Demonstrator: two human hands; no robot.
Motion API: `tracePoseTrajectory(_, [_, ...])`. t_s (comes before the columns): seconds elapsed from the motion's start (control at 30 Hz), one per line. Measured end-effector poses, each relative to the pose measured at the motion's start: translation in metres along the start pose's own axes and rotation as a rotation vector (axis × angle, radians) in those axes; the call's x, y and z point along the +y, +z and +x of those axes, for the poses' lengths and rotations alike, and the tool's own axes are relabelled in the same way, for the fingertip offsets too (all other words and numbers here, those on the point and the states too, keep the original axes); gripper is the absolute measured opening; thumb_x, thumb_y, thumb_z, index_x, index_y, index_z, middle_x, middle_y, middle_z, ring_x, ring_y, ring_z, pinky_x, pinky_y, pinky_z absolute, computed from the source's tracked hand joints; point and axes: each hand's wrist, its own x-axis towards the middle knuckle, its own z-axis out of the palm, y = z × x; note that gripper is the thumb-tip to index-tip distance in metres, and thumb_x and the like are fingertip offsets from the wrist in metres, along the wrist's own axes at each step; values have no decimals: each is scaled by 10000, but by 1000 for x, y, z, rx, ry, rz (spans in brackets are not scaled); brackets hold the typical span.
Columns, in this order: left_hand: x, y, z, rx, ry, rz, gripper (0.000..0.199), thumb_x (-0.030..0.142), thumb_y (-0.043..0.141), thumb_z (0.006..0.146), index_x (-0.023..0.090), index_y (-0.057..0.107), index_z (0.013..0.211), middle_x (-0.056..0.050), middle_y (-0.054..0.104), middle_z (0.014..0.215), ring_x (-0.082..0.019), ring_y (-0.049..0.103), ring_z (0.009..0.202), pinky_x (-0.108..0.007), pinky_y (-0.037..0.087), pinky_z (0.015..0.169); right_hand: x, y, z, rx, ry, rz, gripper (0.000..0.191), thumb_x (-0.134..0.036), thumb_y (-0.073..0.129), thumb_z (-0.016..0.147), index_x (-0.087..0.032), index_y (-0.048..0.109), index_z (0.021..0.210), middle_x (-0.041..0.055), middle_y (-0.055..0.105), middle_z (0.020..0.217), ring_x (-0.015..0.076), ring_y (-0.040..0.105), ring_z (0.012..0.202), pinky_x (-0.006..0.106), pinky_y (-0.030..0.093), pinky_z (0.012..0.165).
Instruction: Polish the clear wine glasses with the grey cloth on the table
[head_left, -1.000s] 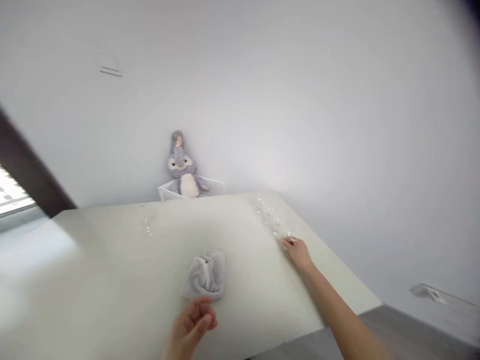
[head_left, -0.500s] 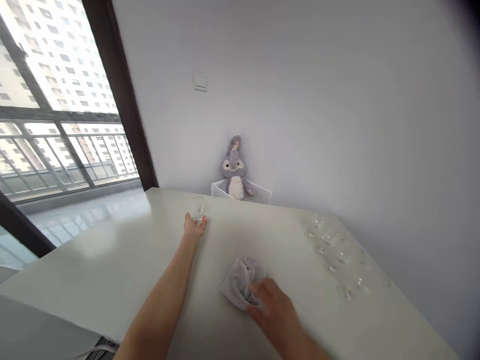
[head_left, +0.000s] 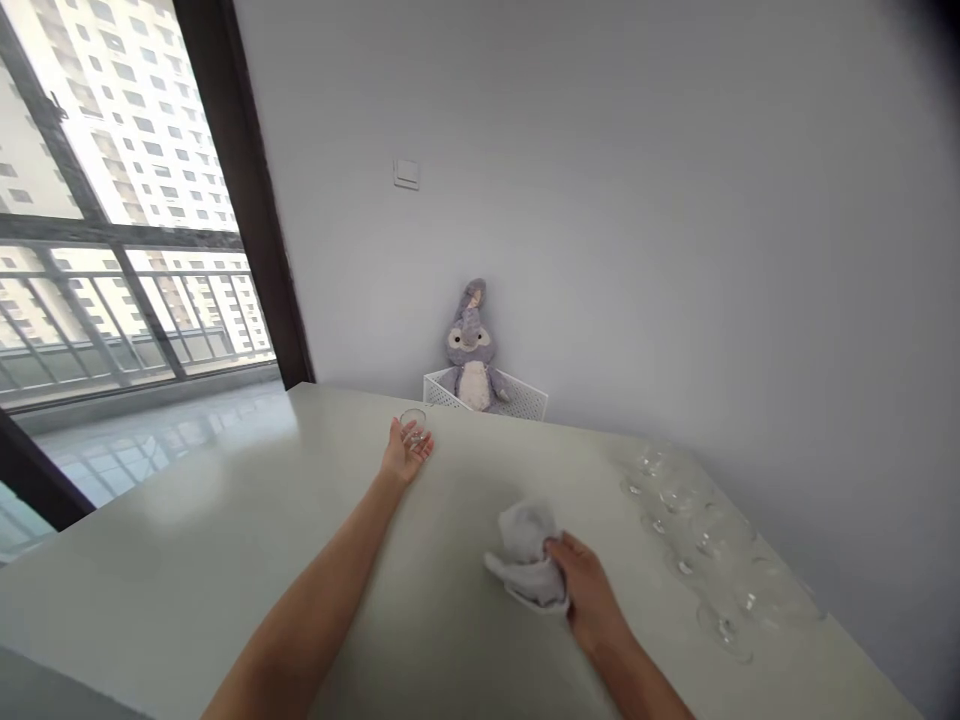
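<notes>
Far out over the table, my left hand has its fingers closed around a clear wine glass. The rim and bowl show above the fingers; the lower part is mostly hidden by them. My right hand pinches a light grey cloth between thumb and fingers. Crumpled and slightly blurred, the cloth hangs to the left of that hand, over the middle of the table.
Several clear stemmed glasses stand along the right side of the pale table. Behind its far edge, a grey plush toy sits in a white perforated basket by the wall. A large window is at left.
My right hand has gripped the cloth and picked it up, shifting it right. My left hand has closed around the glass. The view has shifted slightly.
</notes>
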Motion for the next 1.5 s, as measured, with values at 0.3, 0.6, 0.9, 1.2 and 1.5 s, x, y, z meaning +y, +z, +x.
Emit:
tracePoseTrajectory(0.3, [-82, 26, -100, -304, 193, 321, 474, 374, 655, 672, 174, 553, 1089, -63, 599, 932, -139, 592, 776, -271, 456, 738, -59, 2, -1, 279, -270, -78, 276, -278, 520, 704, -145, 566, 941, 6, 585, 702, 125, 492, 585, 215, 399, 520])
tracePoseTrajectory(0.6, [-107, 6, -109, -372, 324, 870, 432, 372, 648, 643, 179, 615, 1029, -82, 594, 970, -176, 560, 792, -278, 452, 685, -1, 32, 22, -404, -157, -45, 203, -307, 518, 751, -136, 625, 781, 7, 609, 586, 126, 581, 560, 235, 458, 574])
tracePoseTrajectory(0.9, [-77, 9, -112, -774, 616, 1145, 319, 305, 565, 742, 289, 602, 1058, -86, 538, 1143, -257, 472, 1056, -420, 324, 942, 5, 5, 27, -374, 132, 777, 301, -434, 640, 678, -146, 582, 745, -19, 588, 513, 86, 502, 365, 201, 416, 401])
tracePoseTrajectory(1.2, [-91, 9, -113, -732, -102, 1014, 517, 296, 622, 686, 205, 499, 1180, -21, 548, 774, -84, 457, 487, -216, 380, 440, -9, -17, 23, -460, -73, 51, 244, -372, 651, 659, -133, 644, 708, 14, 649, 612, 145, 607, 585, 229, 438, 538])
tracePoseTrajectory(1.5, [-87, 16, -134, -610, 639, 1244, 326, 323, 537, 772, 294, 583, 1093, -81, 515, 1207, -292, 409, 1108, -400, 299, 931, -8, -6, 31, -183, 397, 766, 247, -366, 649, 698, -154, 554, 780, -18, 626, 576, 89, 559, 407, 174, 395, 379])
